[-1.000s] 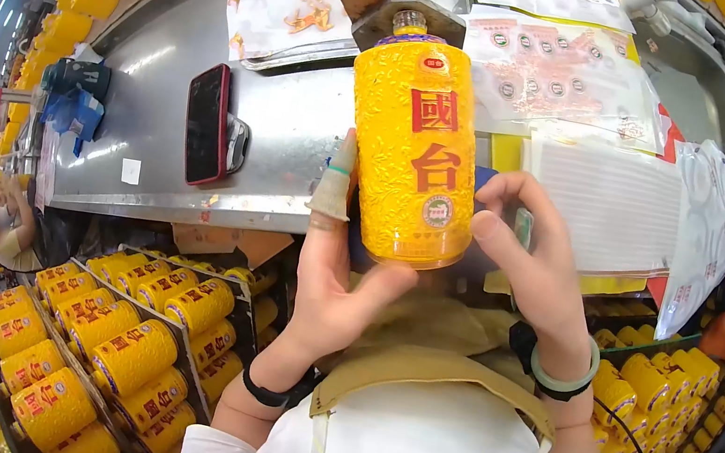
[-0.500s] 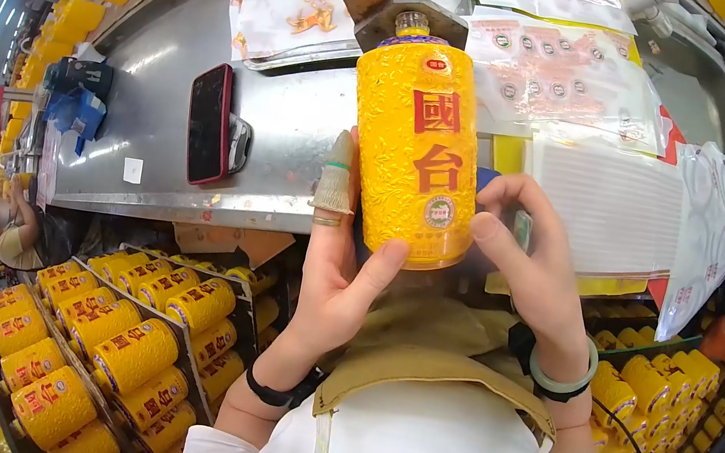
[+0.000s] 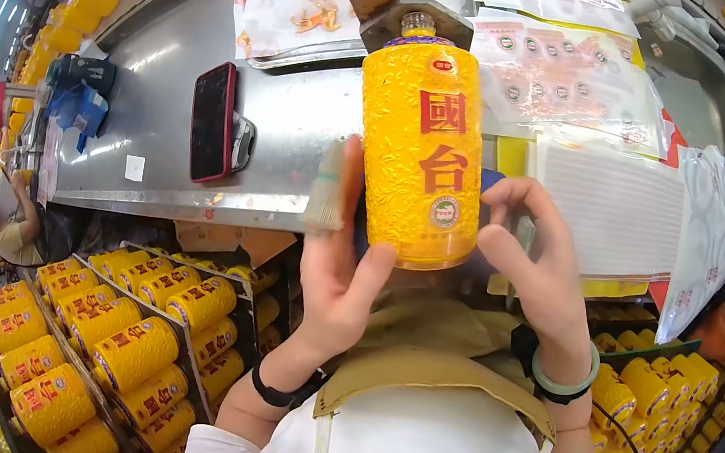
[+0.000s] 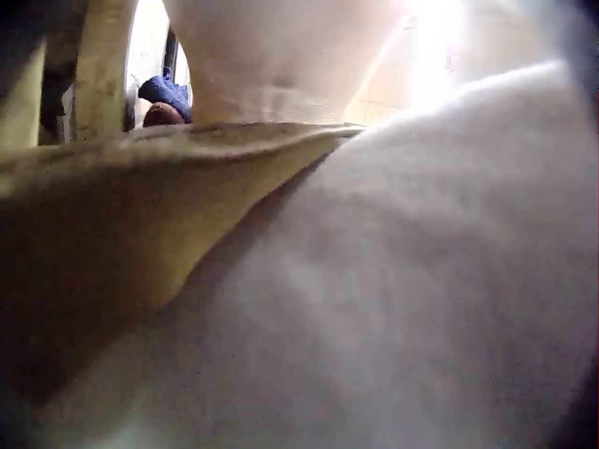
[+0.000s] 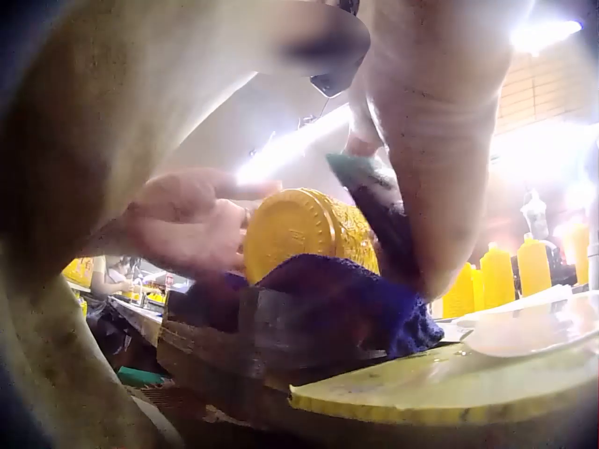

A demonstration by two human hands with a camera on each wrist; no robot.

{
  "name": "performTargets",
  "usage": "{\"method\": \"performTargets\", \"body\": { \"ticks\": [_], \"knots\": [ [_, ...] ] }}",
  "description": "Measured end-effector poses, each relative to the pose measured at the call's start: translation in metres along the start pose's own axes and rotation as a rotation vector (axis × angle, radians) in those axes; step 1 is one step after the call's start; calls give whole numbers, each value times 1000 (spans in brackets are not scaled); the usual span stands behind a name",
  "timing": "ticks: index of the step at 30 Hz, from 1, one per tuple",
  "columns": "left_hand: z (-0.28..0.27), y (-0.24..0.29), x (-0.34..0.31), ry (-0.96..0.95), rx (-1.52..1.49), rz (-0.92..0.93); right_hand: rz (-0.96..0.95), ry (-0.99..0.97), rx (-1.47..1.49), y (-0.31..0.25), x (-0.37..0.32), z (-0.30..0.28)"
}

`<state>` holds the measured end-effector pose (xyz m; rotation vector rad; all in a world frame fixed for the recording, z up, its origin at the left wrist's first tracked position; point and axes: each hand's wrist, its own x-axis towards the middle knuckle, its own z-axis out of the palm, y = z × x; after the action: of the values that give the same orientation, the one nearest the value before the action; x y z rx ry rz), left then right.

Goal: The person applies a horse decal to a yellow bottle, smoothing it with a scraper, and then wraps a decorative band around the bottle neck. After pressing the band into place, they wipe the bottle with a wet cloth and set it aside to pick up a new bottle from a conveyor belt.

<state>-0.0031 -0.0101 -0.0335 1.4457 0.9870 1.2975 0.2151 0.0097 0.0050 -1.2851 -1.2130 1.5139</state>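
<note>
The left fingers (image 3: 328,185), one of them in a knitted cot, are lying up the left flank of the yellow bottle (image 3: 420,160) while the thumb is pressing its base at 6 o'clock, so the left hand (image 3: 338,270) is gripping it from below. The right hand (image 3: 532,263) is curling its fingers round the bottle's right side at 3 o'clock, with the thumb just at the edge. In the right wrist view a blue cloth (image 5: 356,299) is bunching under that hand, touching the bottle's base.

The bottle is standing over the near edge of the desk (image 3: 292,130), its neck (image 3: 418,22) pointing to 12 o'clock and sitting just under a dark metal fixture (image 3: 388,3). A phone (image 3: 211,122) is lying at 9 o'clock of the bottle, label sheets (image 3: 557,77) at 1 o'clock, and a crate of like bottles (image 3: 129,322) at 7 o'clock, below the desk.

The likely trouble is a slip. Both hands are holding only the lower end, and the cot and the embossed glaze may be giving poor friction. If the neck is catching on the fixture while the base is being tilted, the bottle could twist out of the grip and strike the desk's edge or the crate below.
</note>
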Motion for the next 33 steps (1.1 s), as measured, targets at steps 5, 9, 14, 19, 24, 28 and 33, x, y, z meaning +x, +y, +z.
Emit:
{"method": "performTargets", "body": {
  "ticks": [5, 9, 14, 19, 24, 28, 33],
  "knots": [
    [4, 10, -3, 27, 607, 389, 41, 150, 201, 6, 2, -8],
    [13, 17, 0, 15, 966, 513, -178, 275, 127, -12, 9, -6],
    [16, 9, -6, 173, 685, 272, -504, 95, -390, -47, 16, -10],
    [14, 7, -3, 157, 365, 35, -935, 49, -806, -57, 42, -4],
    [13, 1, 2, 182, 223, 5, -1289, -62, -847, -30, 11, 16],
    [10, -5, 3, 192, 309, 83, -1195, -201, -831, -41, -4, 18],
    [4, -7, 1, 192, 338, 150, -1231, -42, -923, -37, 7, 12]
  ]
}}
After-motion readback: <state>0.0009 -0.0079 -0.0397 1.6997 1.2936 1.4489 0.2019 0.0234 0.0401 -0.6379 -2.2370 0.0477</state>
